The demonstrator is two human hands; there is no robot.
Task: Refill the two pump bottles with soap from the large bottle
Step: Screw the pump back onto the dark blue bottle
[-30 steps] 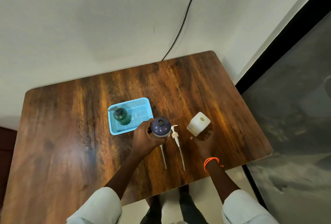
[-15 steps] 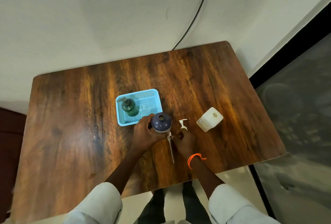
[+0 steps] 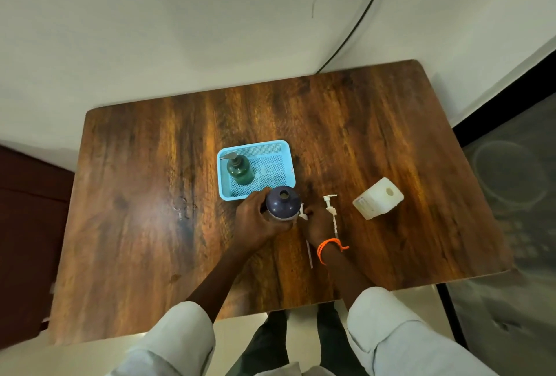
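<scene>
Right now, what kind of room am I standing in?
Hard to say: probably a plain indoor room at home or in an office. A small wooden table stands against a bare white wall, a black cable runs down that wall, and the floor looks like polished stone.

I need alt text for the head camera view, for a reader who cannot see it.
Left hand grips an open dark bottle on a wooden table; right hand picks up a white pump. Another pump, a white jug and a blue basket holding a green pump bottle stand nearby.

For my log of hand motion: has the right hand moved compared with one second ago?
Yes. The right hand went left, from beside the white large bottle to the pump lying by the dark bottle.
</scene>
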